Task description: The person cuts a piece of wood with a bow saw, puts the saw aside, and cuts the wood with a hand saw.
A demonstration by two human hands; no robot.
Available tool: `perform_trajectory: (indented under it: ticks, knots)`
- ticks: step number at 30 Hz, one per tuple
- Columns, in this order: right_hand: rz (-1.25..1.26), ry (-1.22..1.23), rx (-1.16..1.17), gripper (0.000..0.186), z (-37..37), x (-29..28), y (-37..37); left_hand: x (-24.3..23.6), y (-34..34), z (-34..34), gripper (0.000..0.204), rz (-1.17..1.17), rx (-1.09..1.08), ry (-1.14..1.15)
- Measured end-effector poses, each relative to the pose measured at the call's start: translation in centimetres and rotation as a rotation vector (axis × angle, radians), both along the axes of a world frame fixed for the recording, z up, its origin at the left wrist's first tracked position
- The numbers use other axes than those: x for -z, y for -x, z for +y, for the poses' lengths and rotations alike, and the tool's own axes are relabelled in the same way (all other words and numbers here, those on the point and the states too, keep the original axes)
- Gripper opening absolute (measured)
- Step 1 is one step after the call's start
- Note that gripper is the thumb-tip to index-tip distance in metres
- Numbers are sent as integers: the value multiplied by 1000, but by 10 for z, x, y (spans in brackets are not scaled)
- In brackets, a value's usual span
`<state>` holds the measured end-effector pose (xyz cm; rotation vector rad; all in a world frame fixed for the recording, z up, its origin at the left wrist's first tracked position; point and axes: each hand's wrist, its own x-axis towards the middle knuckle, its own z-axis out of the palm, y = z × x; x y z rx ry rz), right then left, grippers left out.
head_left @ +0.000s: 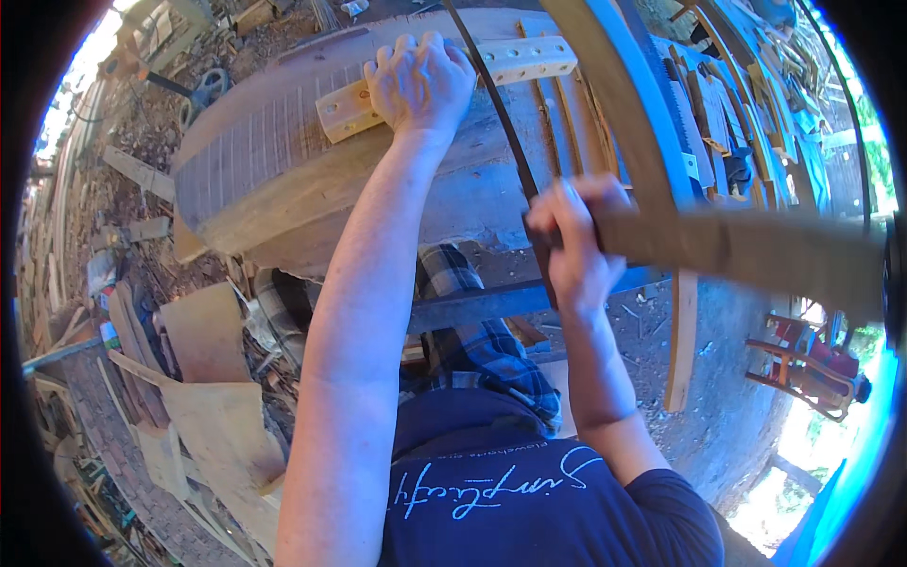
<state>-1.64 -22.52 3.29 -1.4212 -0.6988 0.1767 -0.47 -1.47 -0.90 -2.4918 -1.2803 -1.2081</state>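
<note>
My left hand (422, 85) presses down on a pale wooden strip with holes (534, 59), its fingers curled over the far edge. The strip lies aslant on a thick wooden slab (255, 104) with a row of scored lines. My right hand (578, 236) is closed round the near end of a wooden frame saw (746, 250), blurred by motion. The saw's dark narrow blade (505, 128) passes over the strip just right of my left hand. Whether its teeth are in the wood, I cannot tell.
Several saws and wooden pieces (727, 123) hang or lean at the far right. A red and black machine with a tubular frame (808, 364) stands on the ground at right. Boards and offcuts (213, 350) lie at left. A pair of scissors (208, 87) rests beyond the slab's left end.
</note>
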Motion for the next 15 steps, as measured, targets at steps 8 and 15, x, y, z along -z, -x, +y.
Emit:
perform_trajectory:
  ticks: [8, 15]
  knots:
    - [154, -229, -101, 11, -91, 2, 23, -19, 9, 7, 12, -30, 58, -236]
    - [247, -209, -56, 10, -21, 10, -5, 9, -8, 0, 18, -19, 13, -10]
